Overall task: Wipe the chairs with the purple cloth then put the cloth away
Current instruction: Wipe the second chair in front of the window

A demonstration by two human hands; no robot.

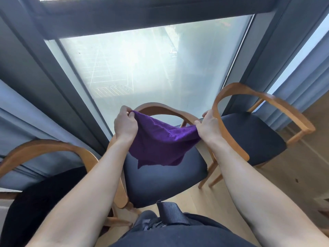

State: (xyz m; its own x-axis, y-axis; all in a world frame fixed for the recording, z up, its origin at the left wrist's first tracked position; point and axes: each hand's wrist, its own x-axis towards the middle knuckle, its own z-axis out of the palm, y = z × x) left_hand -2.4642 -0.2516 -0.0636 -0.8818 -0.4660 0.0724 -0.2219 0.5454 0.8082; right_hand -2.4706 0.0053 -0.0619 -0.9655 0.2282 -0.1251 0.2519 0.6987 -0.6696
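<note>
My left hand (125,124) pinches one corner of the purple cloth (160,143) and my right hand (208,126) pinches the other, so it hangs spread above the middle chair (165,177). I judge I'm readying the cloth to wipe; next I should lower it flat onto the dark seat.

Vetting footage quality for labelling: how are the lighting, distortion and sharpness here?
Head view: window glass glares, hazy and washed out; wide-angle distortion bows the window frame; purple cloth, left hand and right hand look sharp.
</note>
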